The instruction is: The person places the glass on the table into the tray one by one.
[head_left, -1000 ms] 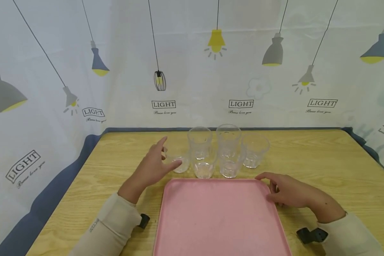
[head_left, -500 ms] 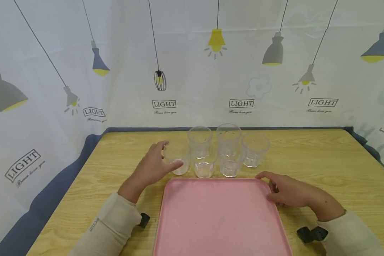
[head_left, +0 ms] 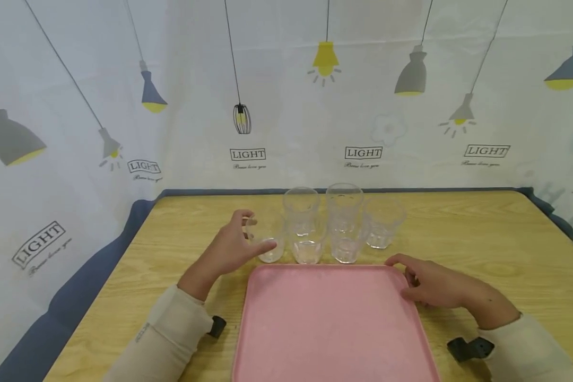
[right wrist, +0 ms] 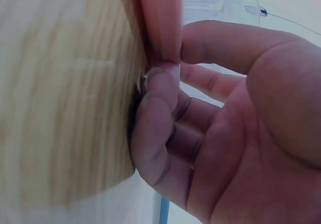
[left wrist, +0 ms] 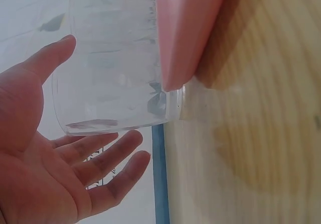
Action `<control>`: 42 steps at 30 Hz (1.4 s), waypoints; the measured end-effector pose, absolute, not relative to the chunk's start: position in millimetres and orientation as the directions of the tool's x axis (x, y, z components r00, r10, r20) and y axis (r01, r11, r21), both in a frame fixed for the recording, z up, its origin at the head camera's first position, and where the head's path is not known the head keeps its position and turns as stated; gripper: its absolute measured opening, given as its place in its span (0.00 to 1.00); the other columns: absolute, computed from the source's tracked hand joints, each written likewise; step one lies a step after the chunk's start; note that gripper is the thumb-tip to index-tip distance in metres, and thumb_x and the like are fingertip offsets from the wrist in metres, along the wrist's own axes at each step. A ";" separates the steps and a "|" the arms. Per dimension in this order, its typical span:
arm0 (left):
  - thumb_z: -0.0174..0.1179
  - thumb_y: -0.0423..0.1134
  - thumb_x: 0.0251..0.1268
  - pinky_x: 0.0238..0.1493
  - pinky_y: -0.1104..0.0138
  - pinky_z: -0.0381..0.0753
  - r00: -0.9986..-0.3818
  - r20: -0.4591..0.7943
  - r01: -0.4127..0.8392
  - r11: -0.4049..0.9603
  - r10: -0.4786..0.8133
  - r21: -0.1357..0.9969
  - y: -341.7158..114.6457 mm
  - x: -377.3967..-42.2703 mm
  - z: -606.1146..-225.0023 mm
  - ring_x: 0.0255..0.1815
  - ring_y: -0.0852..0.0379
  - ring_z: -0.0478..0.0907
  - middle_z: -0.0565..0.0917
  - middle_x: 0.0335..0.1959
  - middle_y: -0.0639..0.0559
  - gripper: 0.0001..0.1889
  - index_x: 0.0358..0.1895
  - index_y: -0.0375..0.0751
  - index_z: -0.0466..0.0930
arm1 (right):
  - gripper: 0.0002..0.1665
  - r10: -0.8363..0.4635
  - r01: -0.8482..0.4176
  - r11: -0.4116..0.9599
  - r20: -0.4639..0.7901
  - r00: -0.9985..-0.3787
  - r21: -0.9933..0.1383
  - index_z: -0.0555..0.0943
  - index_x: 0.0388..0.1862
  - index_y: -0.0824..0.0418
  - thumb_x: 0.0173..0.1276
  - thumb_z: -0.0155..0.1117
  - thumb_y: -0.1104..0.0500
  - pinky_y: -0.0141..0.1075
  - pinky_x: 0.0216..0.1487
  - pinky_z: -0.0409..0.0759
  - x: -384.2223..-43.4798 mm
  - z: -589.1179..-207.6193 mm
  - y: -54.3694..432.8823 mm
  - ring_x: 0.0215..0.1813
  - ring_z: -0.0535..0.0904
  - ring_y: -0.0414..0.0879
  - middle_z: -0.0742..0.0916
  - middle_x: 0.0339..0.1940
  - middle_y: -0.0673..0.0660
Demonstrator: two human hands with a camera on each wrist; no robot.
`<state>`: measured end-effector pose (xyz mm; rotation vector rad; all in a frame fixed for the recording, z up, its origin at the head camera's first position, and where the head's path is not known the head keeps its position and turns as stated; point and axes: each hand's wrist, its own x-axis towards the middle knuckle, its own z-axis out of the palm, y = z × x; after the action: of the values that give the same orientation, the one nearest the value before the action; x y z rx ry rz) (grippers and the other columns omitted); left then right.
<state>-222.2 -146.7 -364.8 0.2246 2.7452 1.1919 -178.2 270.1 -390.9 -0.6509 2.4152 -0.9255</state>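
My left hand [head_left: 226, 246] curves its thumb and fingers round the leftmost clear drinking glass [head_left: 270, 251], which stands upright just beyond the tray's far left corner. In the left wrist view the thumb crosses the near side of this glass [left wrist: 110, 83], and the other fingers bend along its far side. At the far right corner of the pink tray [head_left: 329, 323], my right hand [head_left: 439, 284] pinches the rim. The right wrist view has its fingertips [right wrist: 159, 83] curled under the tray's edge [right wrist: 163, 18]. Nothing lies on the visible part of the tray.
Several more clear glasses stand close together behind the tray, among them a front one [head_left: 307, 250], a tall back one [head_left: 345, 204] and a wide one [head_left: 384, 223] on the right. They are on a wooden table [head_left: 482, 228], before a lamp-patterned curtain [head_left: 291, 122].
My left fingers have closed in from spread to curved round the leftmost glass, which has shifted slightly towards me. The right hand keeps its hold on the tray corner.
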 end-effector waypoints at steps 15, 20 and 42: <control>0.71 0.61 0.54 0.57 0.49 0.80 -0.969 -0.101 0.084 0.683 0.227 0.725 -148.3 -225.0 -361.7 0.63 0.42 0.77 0.71 0.72 0.44 0.54 0.80 0.54 0.48 | 0.33 -0.577 -0.281 0.668 -0.242 -0.780 -0.689 0.64 0.69 0.64 0.70 0.64 0.62 0.32 0.27 0.72 -179.1 -391.0 273.1 0.26 0.70 0.38 0.76 0.28 0.51; 0.71 0.60 0.56 0.56 0.48 0.80 -0.968 -0.087 0.103 0.693 0.233 0.713 -148.0 -224.1 -361.2 0.63 0.41 0.76 0.72 0.71 0.42 0.50 0.78 0.53 0.54 | 0.32 -0.584 -0.294 0.663 -0.229 -0.779 -0.689 0.64 0.69 0.64 0.70 0.64 0.61 0.32 0.27 0.72 -179.2 -391.1 273.8 0.25 0.70 0.37 0.76 0.28 0.51; 0.70 0.69 0.49 0.48 0.57 0.81 -0.963 -0.083 0.125 0.697 0.257 0.706 -157.1 -216.5 -340.8 0.59 0.45 0.77 0.74 0.67 0.47 0.52 0.76 0.56 0.57 | 0.32 -0.589 -0.301 0.657 -0.222 -0.777 -0.691 0.64 0.69 0.65 0.70 0.64 0.61 0.32 0.28 0.71 -179.6 -389.8 274.0 0.25 0.70 0.37 0.75 0.27 0.50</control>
<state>-216.5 -157.1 -340.8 0.3102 2.7301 1.1171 -179.6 274.0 -389.8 -0.6967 2.4443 -0.9090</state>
